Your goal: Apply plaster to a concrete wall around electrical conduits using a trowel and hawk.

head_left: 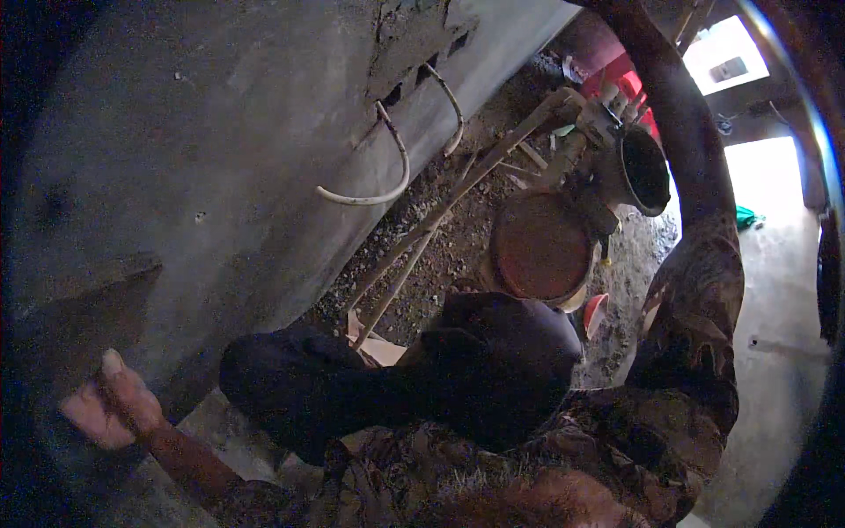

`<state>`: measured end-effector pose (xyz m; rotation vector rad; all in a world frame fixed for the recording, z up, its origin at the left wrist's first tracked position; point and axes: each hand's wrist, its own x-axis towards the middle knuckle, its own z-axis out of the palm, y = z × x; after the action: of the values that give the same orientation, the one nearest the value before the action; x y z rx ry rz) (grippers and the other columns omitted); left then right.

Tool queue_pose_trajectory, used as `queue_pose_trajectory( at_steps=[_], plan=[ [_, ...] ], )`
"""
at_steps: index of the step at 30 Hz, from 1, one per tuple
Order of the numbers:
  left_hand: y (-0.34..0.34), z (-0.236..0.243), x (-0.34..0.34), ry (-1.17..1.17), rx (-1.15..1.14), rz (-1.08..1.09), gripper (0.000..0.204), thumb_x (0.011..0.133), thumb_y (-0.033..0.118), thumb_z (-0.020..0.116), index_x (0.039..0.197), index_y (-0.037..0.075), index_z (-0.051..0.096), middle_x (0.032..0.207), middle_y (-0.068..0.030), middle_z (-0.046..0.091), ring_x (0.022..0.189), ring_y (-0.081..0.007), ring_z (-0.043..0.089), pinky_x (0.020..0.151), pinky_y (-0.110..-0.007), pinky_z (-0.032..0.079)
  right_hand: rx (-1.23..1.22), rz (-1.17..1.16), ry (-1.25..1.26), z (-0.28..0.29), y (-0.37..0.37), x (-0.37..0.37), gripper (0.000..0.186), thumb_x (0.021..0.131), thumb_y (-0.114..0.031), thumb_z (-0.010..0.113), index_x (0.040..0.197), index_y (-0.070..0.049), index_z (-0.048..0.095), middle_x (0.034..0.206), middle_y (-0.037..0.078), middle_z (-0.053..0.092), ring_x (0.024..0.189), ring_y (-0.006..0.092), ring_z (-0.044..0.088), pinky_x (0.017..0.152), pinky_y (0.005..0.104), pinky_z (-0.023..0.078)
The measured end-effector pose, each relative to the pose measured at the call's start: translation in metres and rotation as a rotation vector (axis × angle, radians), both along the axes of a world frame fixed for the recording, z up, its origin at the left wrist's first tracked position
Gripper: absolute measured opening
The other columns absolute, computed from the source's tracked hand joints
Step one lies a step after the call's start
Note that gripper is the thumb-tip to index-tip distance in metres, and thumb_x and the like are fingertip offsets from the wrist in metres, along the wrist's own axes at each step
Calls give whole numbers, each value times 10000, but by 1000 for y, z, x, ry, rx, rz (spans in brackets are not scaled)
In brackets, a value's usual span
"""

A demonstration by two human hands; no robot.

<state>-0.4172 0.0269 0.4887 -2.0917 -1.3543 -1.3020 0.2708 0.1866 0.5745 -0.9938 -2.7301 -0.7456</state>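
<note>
My left hand (112, 403) is at the lower left, close to the grey wall (255, 114). Its thumb points up, apart from the other fingers, and I make out nothing held in it. Some blur hides whether the palm touches the wall. My right arm (709, 202), in a patterned sleeve, reaches up along the right side to the top edge, where the hand lies outside the picture. Two bent pale conduits (400, 167) stick out of a rough, chiselled patch (409, 53) in the wall.
Below lie long wooden poles (440, 211) on gravelly ground (387, 273). Beside them stand a round vessel with a reddish-brown top (541, 246), a dark-mouthed bucket (645, 169) and a small red bowl (596, 315). Bright openings (764, 176) show at the right.
</note>
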Motion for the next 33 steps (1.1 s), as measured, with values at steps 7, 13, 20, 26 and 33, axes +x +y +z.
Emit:
queue_pose_trajectory(
  at_steps=[7, 13, 20, 26, 33],
  plan=[
    [-2, 13, 13, 51, -17, 42, 296, 752, 51, 747, 942, -35, 536, 885, -119, 601, 795, -216, 578, 698, -378, 492, 41, -281, -98, -4, -52, -21, 347, 781, -48, 540, 1099, -146, 637, 988, 47, 620, 972, 227, 552, 832, 387, 418],
    [7, 4, 37, 200, -122, 269, 290, 779, 47, 718, 982, -48, 534, 980, -169, 631, 855, -234, 604, 762, -375, 502, 13, -190, -241, -30, -75, -58, 235, 790, -117, 576, 1014, -151, 638, 963, 47, 566, 916, 237, 543, 789, 372, 430],
    [11, 8, 74, -395, -168, -144, 247, 796, 33, 684, 951, -49, 509, 913, -185, 625, 821, -223, 600, 740, -365, 496, 156, -251, -293, -25, -31, -68, 183, 818, -169, 567, 976, -200, 655, 923, 23, 552, 871, 221, 541, 721, 361, 437],
    [9, 10, 47, 77, -118, 80, 241, 788, 57, 704, 910, -35, 517, 869, -142, 614, 803, -211, 587, 716, -342, 489, 307, -212, -395, 25, -35, -44, 282, 764, -114, 587, 1005, -235, 670, 962, 5, 572, 889, 216, 547, 722, 355, 443],
    [12, 12, 56, -41, -133, -228, 235, 791, 50, 687, 926, -67, 532, 885, -177, 622, 814, -227, 585, 744, -348, 470, 85, -203, -283, 20, -64, -41, 285, 735, -66, 606, 994, -169, 664, 962, 44, 590, 904, 243, 557, 748, 394, 461]
  ],
)
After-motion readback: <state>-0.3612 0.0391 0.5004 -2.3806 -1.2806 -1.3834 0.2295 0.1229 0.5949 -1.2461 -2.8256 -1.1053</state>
